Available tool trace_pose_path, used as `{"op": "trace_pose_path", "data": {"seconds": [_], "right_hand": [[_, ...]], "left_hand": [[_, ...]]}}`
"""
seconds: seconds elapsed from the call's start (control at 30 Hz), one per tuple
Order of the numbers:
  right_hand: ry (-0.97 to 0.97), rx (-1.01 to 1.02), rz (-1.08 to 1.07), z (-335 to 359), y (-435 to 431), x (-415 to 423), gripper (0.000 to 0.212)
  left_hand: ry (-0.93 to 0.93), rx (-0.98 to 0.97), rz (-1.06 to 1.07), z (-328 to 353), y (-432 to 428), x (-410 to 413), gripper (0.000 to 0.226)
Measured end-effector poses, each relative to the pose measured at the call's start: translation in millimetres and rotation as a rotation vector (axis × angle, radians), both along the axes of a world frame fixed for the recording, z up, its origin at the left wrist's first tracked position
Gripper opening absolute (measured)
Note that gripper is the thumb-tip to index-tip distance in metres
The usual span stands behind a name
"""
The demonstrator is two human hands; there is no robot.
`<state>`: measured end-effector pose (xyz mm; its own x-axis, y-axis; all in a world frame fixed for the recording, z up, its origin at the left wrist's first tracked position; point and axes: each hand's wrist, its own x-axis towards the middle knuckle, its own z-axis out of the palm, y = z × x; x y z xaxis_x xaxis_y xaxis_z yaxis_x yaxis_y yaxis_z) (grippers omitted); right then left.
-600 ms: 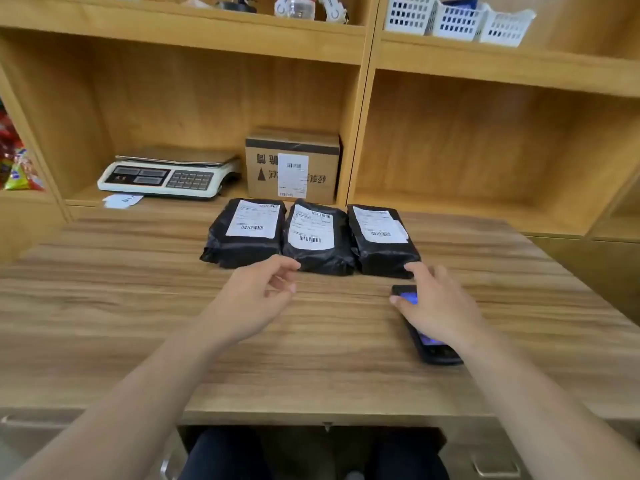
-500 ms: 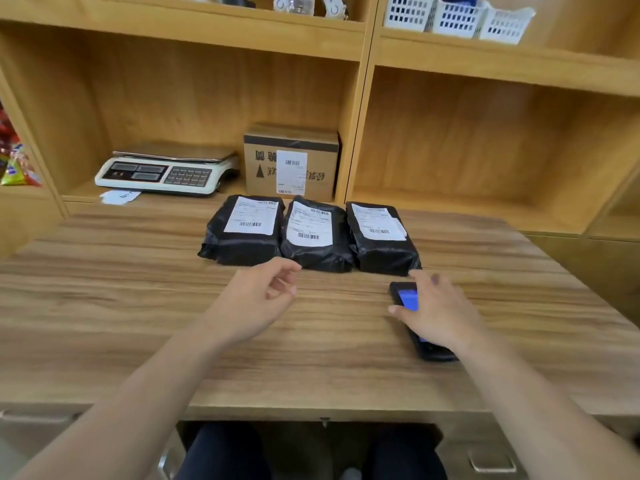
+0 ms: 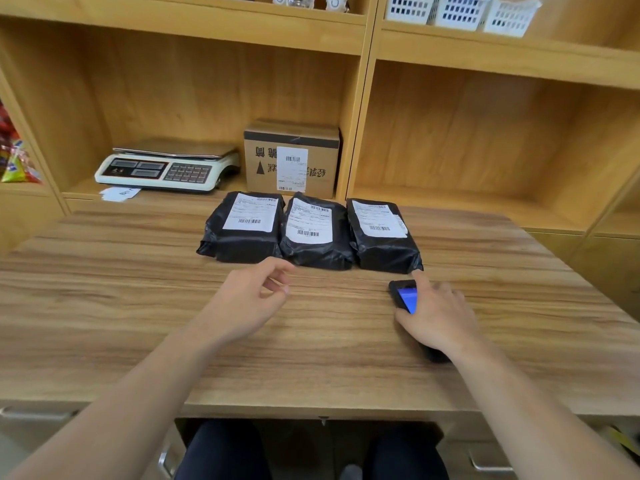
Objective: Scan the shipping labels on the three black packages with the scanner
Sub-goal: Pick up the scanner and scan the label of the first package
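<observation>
From the head view, the right hand (image 3: 438, 317) lies over the scanner (image 3: 406, 296) on the table (image 3: 138, 306), fingers draped, not clenched; the left hand (image 3: 247, 299) hovers loosely curled, empty. Three black packages (image 3: 313, 233) wait just beyond. Grip it firmly before lifting.

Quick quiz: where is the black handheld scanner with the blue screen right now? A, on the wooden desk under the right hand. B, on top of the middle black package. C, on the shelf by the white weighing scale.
A: the black handheld scanner lies flat on the wooden desk with the right hand resting over it.
</observation>
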<state>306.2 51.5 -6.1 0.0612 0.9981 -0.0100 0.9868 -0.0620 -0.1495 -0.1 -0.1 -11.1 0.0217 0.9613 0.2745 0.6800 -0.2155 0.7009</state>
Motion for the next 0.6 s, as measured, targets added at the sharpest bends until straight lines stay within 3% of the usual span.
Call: {"op": "trace_pose_path", "data": {"seconds": [0.6], "right_hand": [[0.244,0.186,0.120,67,9,-10,0.092]], "left_hand": [[-0.040,0.071,0.025,30,32,-21,0.031]]}}
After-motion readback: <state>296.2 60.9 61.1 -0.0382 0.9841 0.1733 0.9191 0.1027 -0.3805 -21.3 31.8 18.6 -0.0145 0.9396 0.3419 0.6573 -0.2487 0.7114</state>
